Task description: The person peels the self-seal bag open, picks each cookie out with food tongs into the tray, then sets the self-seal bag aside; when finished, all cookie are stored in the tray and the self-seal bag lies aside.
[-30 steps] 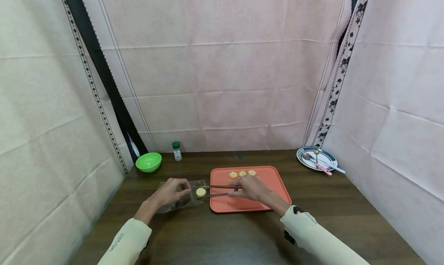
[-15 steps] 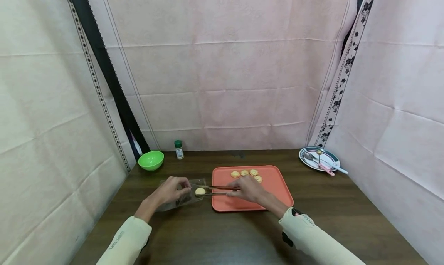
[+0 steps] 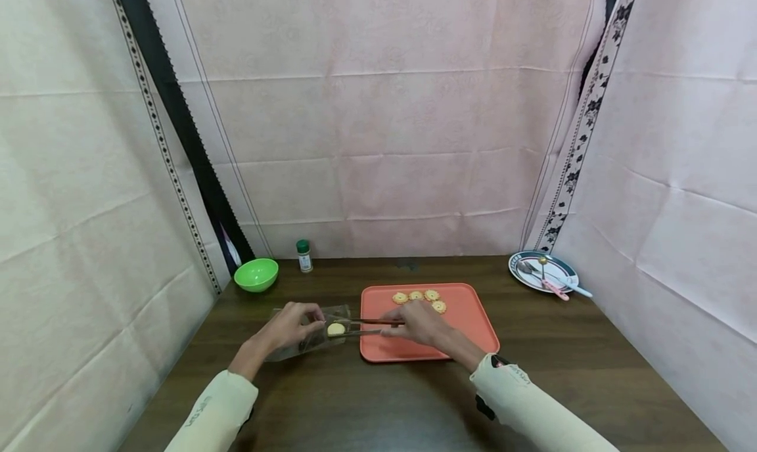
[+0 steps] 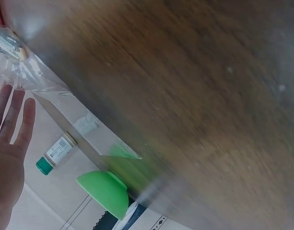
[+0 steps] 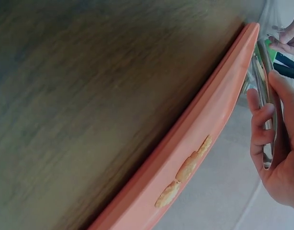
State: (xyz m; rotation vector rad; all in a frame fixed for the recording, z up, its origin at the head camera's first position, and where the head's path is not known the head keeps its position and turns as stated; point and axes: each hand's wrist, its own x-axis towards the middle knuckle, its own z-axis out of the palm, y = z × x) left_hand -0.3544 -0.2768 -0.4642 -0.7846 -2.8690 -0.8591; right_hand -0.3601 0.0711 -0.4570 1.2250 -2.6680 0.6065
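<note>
My left hand (image 3: 291, 326) pinches the edge of a clear plastic bag (image 3: 322, 343) with thumb and fingers, low over the table. In the left wrist view the see-through film (image 4: 37, 72) stretches out from the fingertips. My right hand (image 3: 418, 323) grips metal tongs (image 3: 368, 321), pointing left. Between the tong tips sits a round pale cookie (image 3: 336, 329), overlapping the mouth of the bag. Several more cookies (image 3: 416, 295) lie on the salmon-pink tray (image 3: 467, 327) beneath and behind the right hand. From the right wrist, fingers curl round the tongs (image 5: 268, 155).
At the back left stand a green bowl (image 3: 256, 275) and a small green-capped bottle (image 3: 304, 257). A plate (image 3: 516, 269) with a fork and other utensils is at the back right. Pale cloth (image 3: 384, 123) walls enclose the wooden table (image 3: 331, 406).
My right hand and the tongs have moved a little left, carrying the cookie farther over the bag. The left hand stays nearly in place; the view has shifted slightly.
</note>
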